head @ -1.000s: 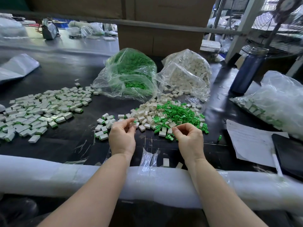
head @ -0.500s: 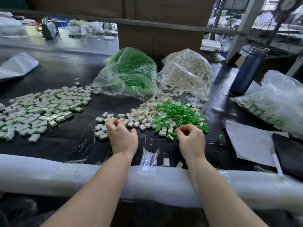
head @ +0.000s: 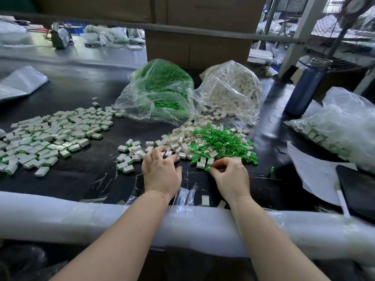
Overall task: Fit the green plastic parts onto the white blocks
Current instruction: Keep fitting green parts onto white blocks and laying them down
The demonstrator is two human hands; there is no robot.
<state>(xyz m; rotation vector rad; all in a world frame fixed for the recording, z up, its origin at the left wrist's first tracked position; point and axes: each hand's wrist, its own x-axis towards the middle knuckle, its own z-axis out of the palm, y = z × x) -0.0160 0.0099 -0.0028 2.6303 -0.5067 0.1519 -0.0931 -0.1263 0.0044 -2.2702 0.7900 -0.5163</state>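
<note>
A: Left to right, quick. Far left?
B: Spread of done blocks (head: 50, 138), white with green edges, on the black table (head: 85, 94), at 9 o'clock from the hands. A plastic sheet (head: 20, 82) at 10 o'clock.

A: Next?
B: Small cluster (head: 129, 157) of done blocks just beside the left hand (head: 161, 172), at its 10 o'clock.

A: Left hand's grip?
B: Palm down, fingers reaching forward onto the white blocks (head: 182, 140) at 12 o'clock. Fingertips touch them; cannot tell whether it has hold of one.

A: Behind?
B: Green bag (head: 160, 88) and white bag (head: 233, 88), both clear plastic, side by side at 12 o'clock, touching. A cardboard box (head: 198, 47) behind them.

A: Right hand?
B: Right hand (head: 231, 177), fingers curled, thumb and forefinger pinching a green part (head: 208, 168) at the near edge of the pile, at the hand's 10 o'clock.

A: Loose green parts?
B: Green pile (head: 225, 141), mixed into the white blocks, at 12 o'clock from the right hand. One stray (head: 272, 169) at 3 o'clock.

A: Near edge?
B: Foam rail (head: 81, 218) under both forearms. A lone block (head: 205, 200) between the wrists.

A: Far right?
B: Blue bottle (head: 306, 88) at 1 o'clock, a bag of done blocks (head: 341, 126) at 2 o'clock, paper (head: 316, 171) and a dark tablet (head: 359, 189) at 3 o'clock.
</note>
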